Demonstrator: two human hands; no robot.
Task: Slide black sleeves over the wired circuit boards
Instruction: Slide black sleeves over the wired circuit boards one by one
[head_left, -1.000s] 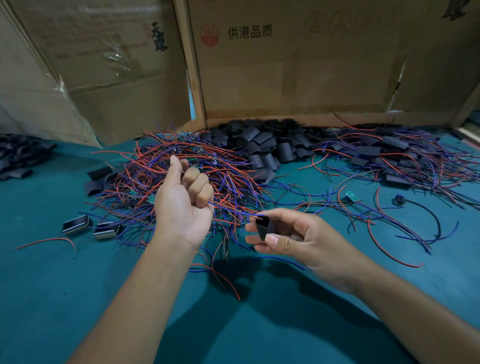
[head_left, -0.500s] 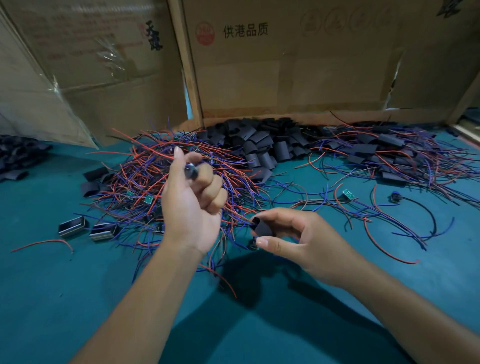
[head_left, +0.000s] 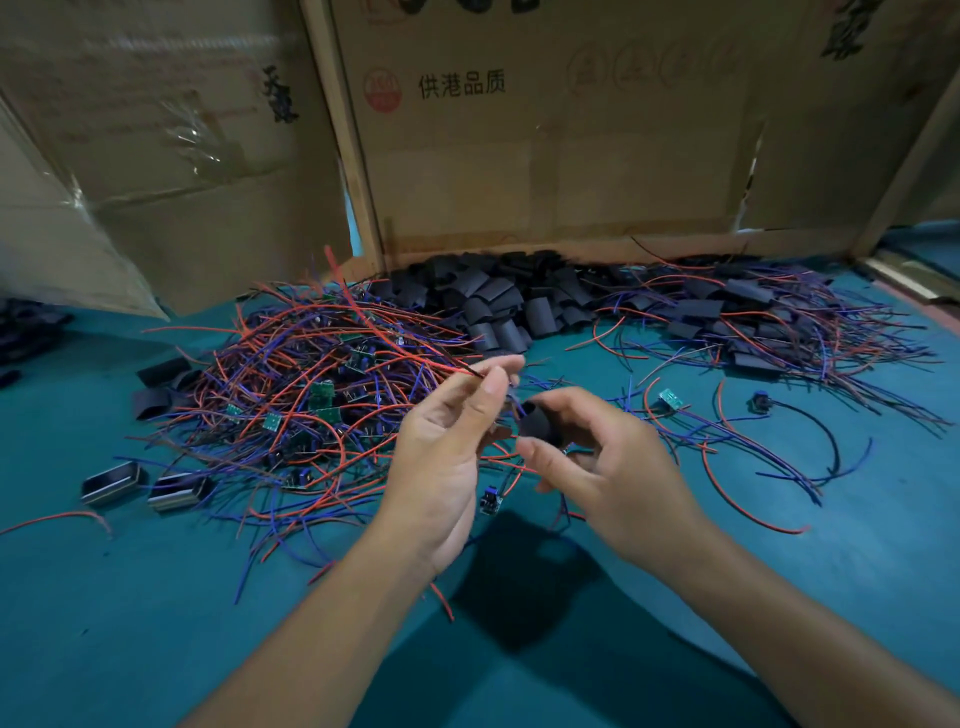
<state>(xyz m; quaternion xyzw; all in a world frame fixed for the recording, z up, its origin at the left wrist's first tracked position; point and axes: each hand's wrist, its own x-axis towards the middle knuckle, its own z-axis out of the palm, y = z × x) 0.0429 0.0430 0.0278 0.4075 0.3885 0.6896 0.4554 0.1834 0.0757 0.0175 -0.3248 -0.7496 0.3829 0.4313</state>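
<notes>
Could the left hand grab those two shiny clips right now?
Probably not yet: the left hand is pinching wires. The clips lie uncovered on the mat, so a freed hand could likely reach them.

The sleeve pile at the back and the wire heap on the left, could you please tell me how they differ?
The sleeve pile is all black, short flattened tubes, lying against the cardboard. The wire heap is a tangle of long red and blue strands with small green boards among them, nearer the hands. Both rest on the teal table.

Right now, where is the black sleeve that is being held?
In the head view, the black sleeve sits centre frame, gripped by the right hand, beside the left hand.
</notes>
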